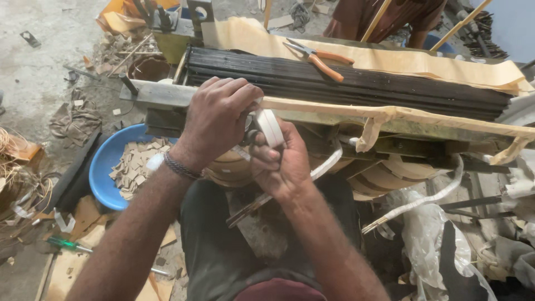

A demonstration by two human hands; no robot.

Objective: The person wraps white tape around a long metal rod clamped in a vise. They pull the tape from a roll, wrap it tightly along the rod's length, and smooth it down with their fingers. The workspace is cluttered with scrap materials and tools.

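Both forearms are bare, with no sleeves showing. The left hand has a braided, dark-and-light band around its wrist. The right hand wears nothing, and no rings show on its fingers. Near the bottom edge, dark grey-green trousers cover the legs, with a maroon garment nearest.

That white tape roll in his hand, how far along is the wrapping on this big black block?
Brown paper already lies along the black block, and a paper strip runs along its front edge. Right now the right hand holds the white tape roll while the left hand presses at the block's front edge. The strip's right end hangs loose, and white tape trails below, so tying looks unfinished.
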